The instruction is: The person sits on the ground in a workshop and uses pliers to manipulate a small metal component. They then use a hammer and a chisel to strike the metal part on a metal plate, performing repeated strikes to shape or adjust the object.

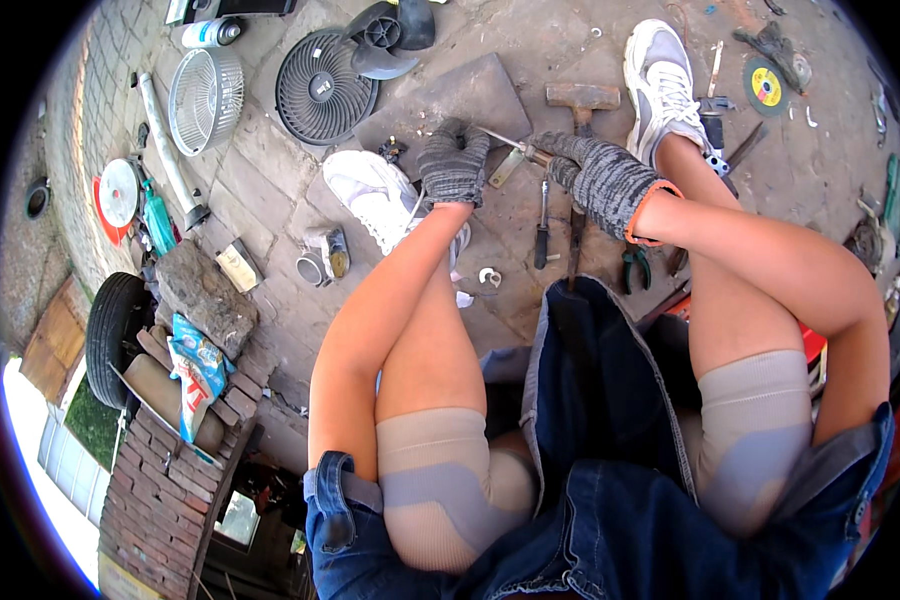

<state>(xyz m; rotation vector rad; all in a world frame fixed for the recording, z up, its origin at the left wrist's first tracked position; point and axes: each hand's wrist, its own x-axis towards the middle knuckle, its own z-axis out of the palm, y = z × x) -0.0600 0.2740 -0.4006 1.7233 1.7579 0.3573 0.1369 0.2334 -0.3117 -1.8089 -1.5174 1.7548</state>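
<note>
Your left glove (454, 165) and right glove (608, 185) are speckled grey, the right one orange-edged; your knee sleeves (425, 432) are beige and greyish-mauve, your shoes (660, 88) white and grey.

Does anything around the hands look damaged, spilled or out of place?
Yes: a round black grille, dark blades and a pale slatted cage lie unassembled on the paving, ahead and left of the left hand. They look like loose fan parts, which would normally be fitted together. No spill stands out.

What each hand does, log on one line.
left hand: gloved, at dark slab, grip unclear | right hand: gloved, holding screwdriver-like tool | nearby: hammer
</note>
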